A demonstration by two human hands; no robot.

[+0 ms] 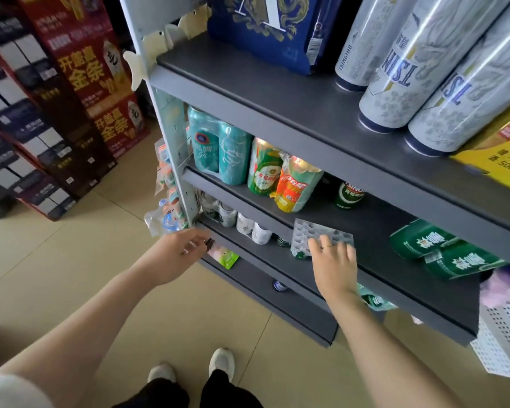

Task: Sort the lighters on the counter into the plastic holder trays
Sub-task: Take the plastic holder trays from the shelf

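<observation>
It was a shop aisle with a beige tiled floor (71,260) and a grey metal shelf unit (306,119) running off to the right. Stacks of red and dark boxes (71,98) stood against the far left. On the top shelf were tall pale cans (401,72), a blue carton (265,30) and a yellow box (501,154). The shelf below held teal cans (218,148) and wrapped green and orange can packs (286,178); further right lay green packs (442,248) on their sides. Small packets (168,201) hung from the upright at the shelf's left end, and a white perforated basket (501,337) showed at the right edge.

The person stood facing the shelves, white shoes (192,366) on the tiles, both bare arms stretched forward. The right hand (333,260) lay on the near end of a clear plastic tray (321,235), which rested tilted at the edge of a lower shelf; its fingers were slightly curled over the tray's edge, a thin ring on one. The left hand (180,251) was out by the shelf's left corner, its fingertips pinched on the dark top of a lighter (218,250) with a pink and green body, which pointed right towards the shelf, well apart from the tray.
</observation>
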